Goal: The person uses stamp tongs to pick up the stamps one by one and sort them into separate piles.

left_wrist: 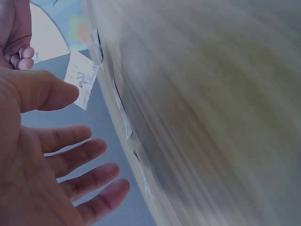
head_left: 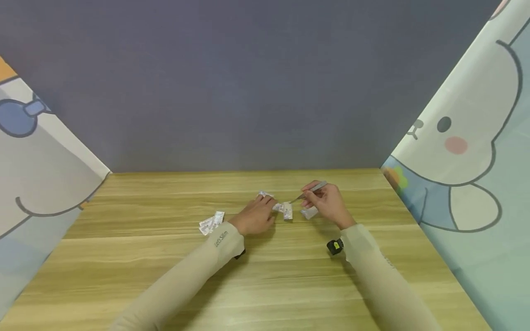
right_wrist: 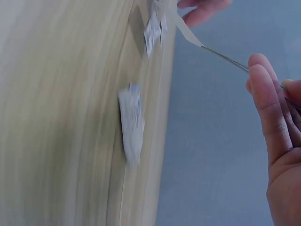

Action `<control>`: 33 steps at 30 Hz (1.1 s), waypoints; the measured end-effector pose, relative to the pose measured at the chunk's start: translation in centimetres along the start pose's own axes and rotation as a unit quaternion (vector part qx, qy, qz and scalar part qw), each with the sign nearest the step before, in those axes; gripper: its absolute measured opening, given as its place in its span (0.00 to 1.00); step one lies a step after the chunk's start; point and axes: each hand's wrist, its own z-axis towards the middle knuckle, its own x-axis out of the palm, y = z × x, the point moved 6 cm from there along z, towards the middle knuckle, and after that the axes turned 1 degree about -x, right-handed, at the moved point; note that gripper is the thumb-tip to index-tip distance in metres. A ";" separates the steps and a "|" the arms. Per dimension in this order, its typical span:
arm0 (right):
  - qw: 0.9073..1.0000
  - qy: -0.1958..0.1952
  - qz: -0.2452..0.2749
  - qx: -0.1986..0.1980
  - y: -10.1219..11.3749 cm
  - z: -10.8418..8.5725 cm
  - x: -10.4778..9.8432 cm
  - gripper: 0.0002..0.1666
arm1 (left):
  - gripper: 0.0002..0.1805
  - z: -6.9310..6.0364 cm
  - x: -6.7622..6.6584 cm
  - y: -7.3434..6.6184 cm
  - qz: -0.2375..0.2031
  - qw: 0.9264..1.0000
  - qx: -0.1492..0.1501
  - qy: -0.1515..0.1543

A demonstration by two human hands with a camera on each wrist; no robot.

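Observation:
My right hand (head_left: 325, 202) pinches a pair of slim metal tweezers (head_left: 318, 185), also visible as tweezers (right_wrist: 230, 60) in the right wrist view. At their tips hangs a small white printed sachet (head_left: 287, 210), raised off the table. My left hand (head_left: 256, 215) reaches close by, fingers spread and palm hollow in the left wrist view. There its thumb overlaps the raised sachet (left_wrist: 83, 77); whether they touch I cannot tell. Beyond the left fingertips lie more sachets (head_left: 265, 194). Another white sachet (head_left: 309, 212) lies beside the right hand.
Several overlapping sachets (head_left: 212, 223) lie on the wooden table (head_left: 165, 193) left of my left hand. A dark grey panel (head_left: 248, 92) rises behind the table, with cartoon-printed panels (head_left: 463, 184) at both sides. A black wrist device (head_left: 334, 246) sits below the right cuff.

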 end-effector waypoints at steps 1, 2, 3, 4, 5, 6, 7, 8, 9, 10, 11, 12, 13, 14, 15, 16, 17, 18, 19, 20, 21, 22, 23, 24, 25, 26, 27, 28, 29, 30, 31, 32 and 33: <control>1.000 -0.002 0.000 0.003 0.0 -0.1 -0.3 0.07 | 0.27 0.1 0.0 -0.2 0.000 1.000 -0.002 0.003; 1.000 -0.004 -0.001 0.006 0.0 -0.3 -0.6 0.07 | 0.27 0.2 0.1 -0.3 0.001 1.000 -0.004 0.006; 1.000 -0.006 -0.003 0.006 0.0 -0.4 -0.9 0.07 | 0.27 0.4 0.1 -0.5 0.003 1.000 -0.005 0.009; 1.000 -0.008 -0.003 0.009 -0.1 -0.6 -1.2 0.07 | 0.28 0.5 0.2 -0.7 0.004 1.000 -0.006 0.011; 1.000 -0.010 -0.005 0.012 -0.2 -0.7 -1.5 0.07 | 0.27 0.7 0.2 -0.9 0.005 1.000 -0.007 0.012; 1.000 -0.012 -0.007 0.014 -0.3 -0.9 -1.7 0.07 | 0.27 0.8 0.2 -1.1 0.007 1.000 -0.007 0.013; 1.000 -0.013 -0.009 0.016 -0.4 -1.0 -2.0 0.07 | 0.27 1.0 0.2 -1.3 0.009 1.000 -0.007 0.015; 1.000 -0.014 -0.012 0.014 -0.5 -1.1 -2.2 0.08 | 0.27 1.2 0.3 -1.5 0.012 1.000 -0.006 0.015; 1.000 -0.015 -0.013 0.012 -0.7 -1.2 -2.4 0.08 | 0.27 1.3 0.3 -1.7 0.015 1.000 -0.003 0.015; 1.000 -0.017 -0.012 0.012 -1.1 -1.3 -2.6 0.08 | 0.27 1.5 0.2 -2.0 0.016 1.000 -0.002 0.015; 1.000 -0.020 -0.012 0.011 -1.5 -1.3 -2.9 0.08 | 0.27 1.7 0.2 -2.2 0.018 1.000 0.000 0.015; 1.000 -0.024 -0.012 0.008 -2.0 -1.4 -3.2 0.08 | 0.26 1.8 0.2 -2.4 0.019 1.000 0.001 0.016; 0.999 -0.028 -0.013 0.009 -2.4 -1.4 -3.5 0.08 | 0.26 2.0 0.2 -2.6 0.020 1.000 0.001 0.017; 0.999 -0.033 -0.015 0.009 -3.0 -1.5 -3.9 0.08 | 0.26 2.1 0.2 -2.8 0.021 1.000 0.000 0.018; 0.999 -0.039 -0.018 0.015 -3.5 -1.5 -4.2 0.07 | 0.26 2.2 0.2 -2.9 0.021 1.000 -0.001 0.020; 0.999 -0.045 -0.020 0.021 -4.1 -1.6 -4.6 0.07 | 0.26 2.3 0.2 -3.0 0.020 1.000 -0.003 0.021; 0.998 -0.049 -0.023 0.026 -4.4 -1.7 -4.8 0.08 | 0.27 2.4 0.2 -3.1 0.020 1.000 -0.005 0.023; 0.998 -0.052 -0.027 0.033 -4.7 -1.8 -5.0 0.08 | 0.27 2.5 0.3 -3.2 0.021 0.999 -0.008 0.026; 0.997 -0.054 -0.030 0.041 -4.9 -1.9 -5.2 0.08 | 0.27 2.6 0.3 -3.3 0.024 0.999 -0.011 0.030; 0.997 -0.055 -0.031 0.048 -5.2 -2.0 -5.3 0.08 | 0.27 2.6 0.4 -3.3 0.027 0.999 -0.014 0.033; 0.996 -0.056 -0.030 0.057 -5.4 -2.2 -5.5 0.09 | 0.27 2.7 0.5 -3.4 0.027 0.999 -0.017 0.036; 0.996 -0.054 -0.027 0.066 -5.5 -2.3 -5.6 0.09 | 0.27 2.7 0.5 -3.4 0.028 0.999 -0.020 0.038; 0.996 -0.052 -0.023 0.074 -5.6 -2.4 -5.6 0.09 | 0.27 2.7 0.6 -3.4 0.030 0.998 -0.023 0.040; 0.995 -0.049 -0.023 0.080 -5.6 -2.5 -5.7 0.09 | 0.27 2.7 0.6 -3.4 0.030 0.998 -0.025 0.041; 0.995 -0.045 -0.024 0.082 -5.4 -2.6 -5.7 0.09 | 0.27 2.7 0.6 -3.4 0.030 0.998 -0.026 0.041; 0.996 -0.040 -0.024 0.081 -5.1 -2.6 -5.7 0.09 | 0.26 2.7 0.7 -3.4 0.030 0.998 -0.028 0.040; 0.996 -0.038 -0.023 0.080 -4.8 -2.7 -5.8 0.09 | 0.25 2.6 0.6 -3.4 0.028 0.998 -0.030 0.038; 0.996 -0.036 -0.022 0.076 -4.4 -2.8 -5.9 0.09 | 0.25 2.6 0.6 -3.4 0.030 0.998 -0.031 0.038; 0.997 -0.037 -0.023 0.071 -4.0 -3.0 -6.0 0.09 | 0.24 2.5 0.6 -3.4 0.030 0.998 -0.032 0.037; 0.997 -0.038 -0.027 0.066 -3.6 -3.1 -6.1 0.09 | 0.24 2.5 0.6 -3.4 0.029 0.998 -0.032 0.037; 0.997 -0.039 -0.027 0.062 -3.3 -3.1 -6.1 0.09 | 0.23 2.3 0.6 -3.3 0.029 0.998 -0.034 0.038; 0.997 -0.041 -0.028 0.059 -3.0 -3.1 -6.2 0.09 | 0.23 2.2 0.6 -3.2 0.027 0.998 -0.034 0.038; 0.997 -0.044 -0.026 0.059 -2.8 -3.1 -6.2 0.09 | 0.23 2.1 0.6 -3.0 0.026 0.998 -0.035 0.038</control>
